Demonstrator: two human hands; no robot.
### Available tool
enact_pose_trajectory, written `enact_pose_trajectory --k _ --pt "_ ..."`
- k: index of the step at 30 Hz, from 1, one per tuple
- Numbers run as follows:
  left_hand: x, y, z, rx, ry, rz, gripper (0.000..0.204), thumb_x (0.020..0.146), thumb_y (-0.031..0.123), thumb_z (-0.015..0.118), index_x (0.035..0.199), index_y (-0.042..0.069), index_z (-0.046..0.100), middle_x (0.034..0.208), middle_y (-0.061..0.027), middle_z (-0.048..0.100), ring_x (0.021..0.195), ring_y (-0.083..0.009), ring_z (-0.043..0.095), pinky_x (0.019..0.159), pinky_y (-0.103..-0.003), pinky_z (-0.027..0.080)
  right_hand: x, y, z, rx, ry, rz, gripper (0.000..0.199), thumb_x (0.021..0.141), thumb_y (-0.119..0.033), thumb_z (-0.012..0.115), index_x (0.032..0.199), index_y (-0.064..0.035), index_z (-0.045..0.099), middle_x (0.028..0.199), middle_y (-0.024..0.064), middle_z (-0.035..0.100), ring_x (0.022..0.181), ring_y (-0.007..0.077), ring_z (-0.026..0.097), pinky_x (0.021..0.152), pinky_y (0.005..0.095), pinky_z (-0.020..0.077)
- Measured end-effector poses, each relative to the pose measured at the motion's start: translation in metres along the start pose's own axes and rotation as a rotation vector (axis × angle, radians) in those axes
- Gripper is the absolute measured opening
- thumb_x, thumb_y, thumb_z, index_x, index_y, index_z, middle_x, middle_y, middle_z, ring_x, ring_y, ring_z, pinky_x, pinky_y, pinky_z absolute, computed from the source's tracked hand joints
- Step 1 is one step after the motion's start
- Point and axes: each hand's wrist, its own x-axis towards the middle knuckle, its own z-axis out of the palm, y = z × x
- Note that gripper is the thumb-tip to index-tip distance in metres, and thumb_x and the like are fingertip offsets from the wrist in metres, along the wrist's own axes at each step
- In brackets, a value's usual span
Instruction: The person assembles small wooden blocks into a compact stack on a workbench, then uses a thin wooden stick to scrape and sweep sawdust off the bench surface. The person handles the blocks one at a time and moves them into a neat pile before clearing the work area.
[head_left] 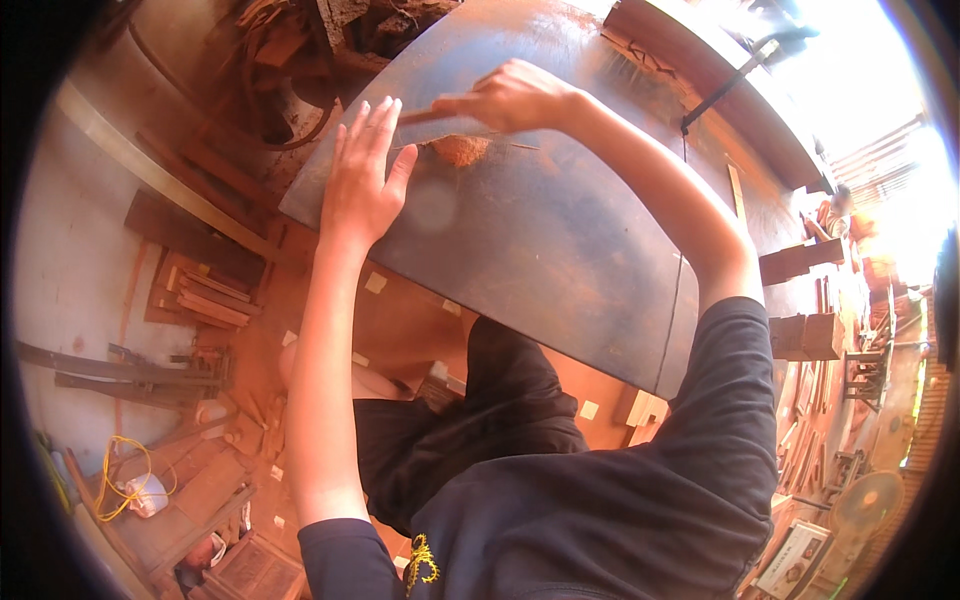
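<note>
My left hand (365, 190) is at the left side of a dark, dusty worktable (540, 260), its fingers stretched out and the thumb apart. Slightly blurred, my right hand (515, 97) is closed above the tabletop. From it a narrow brown wooden piece (422, 115) points toward my left fingertips; its exact kind is unclear. Below my right hand lies a small heap of orange-brown sawdust (460, 150). Beside the heap, a thin stick-like strip (520, 147) rests on the table. Whether my left fingers touch the wooden piece cannot be made out.
A long brown board (720, 90) and a dark metal bar (735, 82) stand at the table's far right. Wood pieces (210, 298) are stacked on the left. A yellow cord (125, 480) lies lower left, and a round fan (868, 502) is at lower right.
</note>
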Motion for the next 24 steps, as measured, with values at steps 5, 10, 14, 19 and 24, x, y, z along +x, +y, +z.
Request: enact_pose_trajectory --k 5,10,14,19,24 --pt "0.001 -0.005 0.008 0.001 0.073 -0.034 0.064 0.096 0.016 0.056 0.155 0.003 0.034 0.161 -0.0163 0.034 0.152 -0.035 0.026 0.124 -0.05 0.022 0.032 0.049 0.031 -0.109 0.383 0.114 0.032 0.091 -0.009 0.063 0.12 -0.0186 0.073 0.091 0.0101 0.071 0.083 0.0262 0.07 0.07 0.0407 0.0572" --pt "0.001 -0.004 0.006 -0.012 0.088 -0.068 0.07 0.092 0.012 0.057 0.156 0.003 0.031 0.162 -0.0162 0.032 0.153 -0.035 0.024 0.125 -0.049 0.021 0.057 0.045 0.047 0.09 0.31 0.342 0.021 0.088 -0.005 0.063 0.101 -0.0131 0.078 0.095 0.0103 0.067 0.094 0.0312 0.067 0.081 0.0406 0.0561" --pt "-0.002 -0.004 0.003 -0.007 0.111 -0.062 0.071 0.09 0.013 0.058 0.155 0.003 0.032 0.161 -0.0159 0.035 0.153 -0.0355 0.024 0.124 -0.051 0.022 0.054 0.025 0.039 0.103 0.244 0.285 0.026 0.08 -0.003 0.064 0.101 -0.0124 0.076 0.093 0.0072 0.063 0.096 0.0304 0.065 0.081 0.0407 0.0548" --pt "-0.001 -0.005 0.003 0.0 0.095 -0.004 0.053 0.089 0.008 0.053 0.142 0.004 0.053 0.152 -0.0117 0.049 0.148 -0.0374 0.033 0.123 -0.051 0.023 0.026 -0.012 0.02 0.065 0.214 0.116 0.031 0.076 -0.003 0.066 0.103 -0.0144 0.075 0.09 0.0037 0.06 0.096 0.0243 0.063 0.077 0.0379 0.0558" --pt "-0.003 -0.002 -0.006 -0.078 0.02 0.076 0.045 0.081 0.001 0.049 0.12 0.006 0.071 0.142 -0.0105 0.06 0.142 -0.0378 0.042 0.122 -0.05 0.026 -0.002 -0.036 0.012 0.071 0.195 0.08 0.031 0.073 -0.001 0.068 0.101 -0.0125 0.073 0.089 0.0018 0.059 0.092 0.0214 0.062 0.074 0.0352 0.0565"
